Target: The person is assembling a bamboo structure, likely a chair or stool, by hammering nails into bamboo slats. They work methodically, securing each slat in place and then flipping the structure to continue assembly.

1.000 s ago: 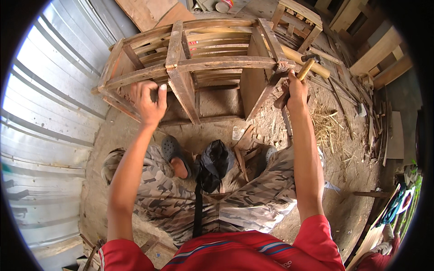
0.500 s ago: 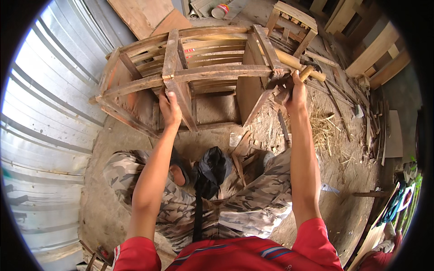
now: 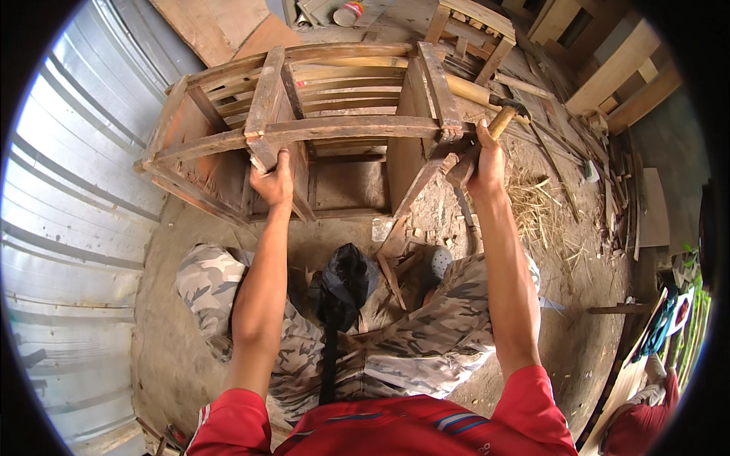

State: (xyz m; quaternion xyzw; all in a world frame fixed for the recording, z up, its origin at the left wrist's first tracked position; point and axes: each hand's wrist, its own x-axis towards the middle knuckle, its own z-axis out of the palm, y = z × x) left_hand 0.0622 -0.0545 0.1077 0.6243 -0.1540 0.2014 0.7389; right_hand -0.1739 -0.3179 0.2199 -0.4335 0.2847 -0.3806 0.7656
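Observation:
A weathered wooden frame [image 3: 346, 128] with curved rails, slats and board panels lies on the ground in front of me. My left hand [image 3: 274, 182] is closed around the lower end of its middle upright, thumb pointing up. At the frame's right end, my right hand [image 3: 487, 163] grips a hammer [image 3: 502, 120] by its wooden handle, with the dark head sticking up above the thumb. A small wooden block [image 3: 461, 172] shows beside the right fingers, touching or very close to the frame's corner. Whether that hand also holds the block, I cannot tell.
A corrugated metal wall [image 3: 84, 228] runs along the left. A small wooden stool-like piece [image 3: 475, 30] stands behind at right, near loose timber. Straw-like shavings [image 3: 536, 209] lie right of my arm. A black bag [image 3: 346, 281] rests between my legs. Another person's red sleeve [image 3: 642, 425] shows lower right.
The whole view has shifted slightly. The hammer in my right hand has tipped so its head shows more clearly. My left hand has changed its grip on the middle upright, still holding it.

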